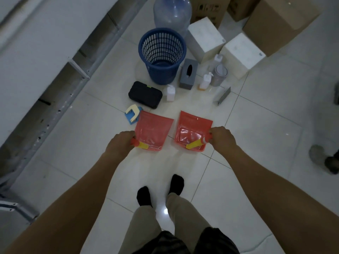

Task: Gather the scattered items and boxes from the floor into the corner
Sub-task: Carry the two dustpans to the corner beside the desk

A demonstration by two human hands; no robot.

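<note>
**Red pouches, one in each hand**

I see my left hand (121,142) curled round the spout of the left pouch (153,131), and my right hand (222,137) round the spout of the right pouch (193,130). Just beyond the left grip lies a case (145,94); farther ahead stands a bin (162,54).

On my feed the left hand (122,142) and right hand (222,137) are bare, and the forearms (88,180) are uncovered to the frame edge. Beige trousers (145,226) run down to black socks (144,196). Lowest is a dark garment (211,241), possibly a shirt hem; it's too dim to tell.
</note>
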